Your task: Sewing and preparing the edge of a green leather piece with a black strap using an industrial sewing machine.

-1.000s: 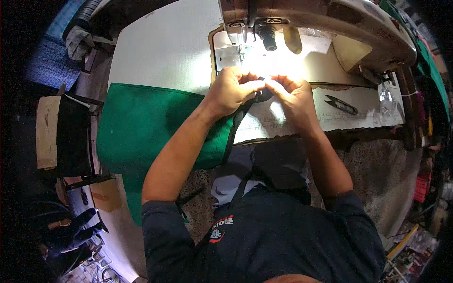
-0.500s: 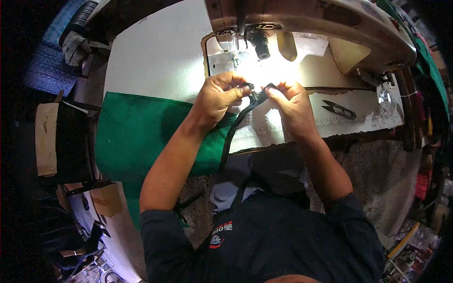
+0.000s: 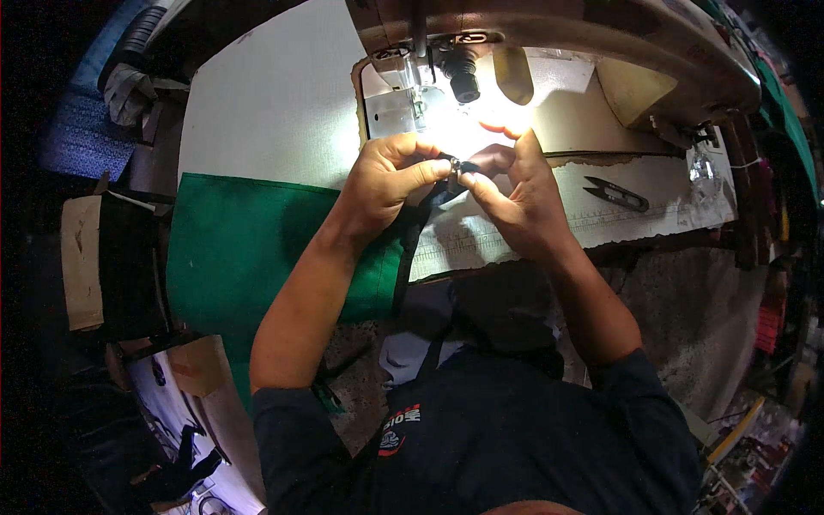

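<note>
My left hand (image 3: 382, 189) pinches a small metal piece (image 3: 456, 166) and the end of a black fabric strip (image 3: 438, 197) between thumb and fingers. My right hand (image 3: 524, 206) has its thumb on the same small piece, with some fingers curled behind and others raised. The strip runs down along the edge of a green fabric (image 3: 253, 236) lying under my left forearm. Both hands are just in front of the sewing machine's lit needle plate (image 3: 388, 118). Details of the small piece are too small to make out.
The sewing machine (image 3: 601, 26) spans the top. Black thread snips (image 3: 615, 194) lie on the ruled white bed at right. A white tabletop (image 3: 257, 103) extends left. Blue patterned cloth (image 3: 86, 150) and a cardboard strip (image 3: 81, 262) sit at far left, assorted clutter at right.
Both hands have shifted slightly left and down since a second ago. The metal piece and black strip came into view between my fingertips, and my right index finger has lifted higher.
</note>
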The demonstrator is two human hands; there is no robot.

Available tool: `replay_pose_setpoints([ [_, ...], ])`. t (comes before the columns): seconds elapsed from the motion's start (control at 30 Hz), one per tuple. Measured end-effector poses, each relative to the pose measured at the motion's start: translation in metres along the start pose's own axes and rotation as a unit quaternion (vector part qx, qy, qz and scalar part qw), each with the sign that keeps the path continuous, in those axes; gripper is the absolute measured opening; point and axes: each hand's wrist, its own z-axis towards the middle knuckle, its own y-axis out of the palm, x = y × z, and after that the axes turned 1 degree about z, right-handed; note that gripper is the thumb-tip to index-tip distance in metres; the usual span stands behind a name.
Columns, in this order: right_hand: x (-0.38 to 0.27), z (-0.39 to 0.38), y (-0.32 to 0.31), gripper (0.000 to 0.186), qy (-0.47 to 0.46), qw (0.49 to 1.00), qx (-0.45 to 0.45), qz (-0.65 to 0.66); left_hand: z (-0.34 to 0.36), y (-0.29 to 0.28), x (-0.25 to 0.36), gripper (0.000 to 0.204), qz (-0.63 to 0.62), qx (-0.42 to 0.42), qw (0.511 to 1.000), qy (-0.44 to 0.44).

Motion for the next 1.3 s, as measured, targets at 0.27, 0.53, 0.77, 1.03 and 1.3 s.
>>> replay_pose_setpoints([
  [0.27, -0.003, -0.002, -0.003, 0.044, -0.025, 0.999, -0.009, -0.039, -0.002, 0.006, 0.003, 0.012, 0.044, 0.000, 0.999, 0.015],
  [0.53, 0.001, -0.002, -0.001, 0.044, -0.111, 0.990, 0.004, -0.085, -0.005, 0.010, 0.007, 0.012, 0.124, 0.021, 0.991, 0.033],
  [0.77, 0.001, -0.003, 0.001, 0.044, -0.113, 0.988, 0.011, -0.105, -0.004, 0.011, 0.007, 0.013, 0.103, 0.017, 0.994, 0.029],
  [1.03, -0.001, -0.003, 0.000, 0.043, -0.104, 0.987, 0.015, -0.125, -0.004, 0.011, 0.013, 0.015, 0.101, 0.004, 0.995, -0.007],
  [1.3, 0.001, -0.003, 0.006, 0.035, -0.103, 0.989, 0.053, -0.088, -0.001, 0.007, 0.009, 0.016, 0.022, -0.011, 0.999, -0.020],
])
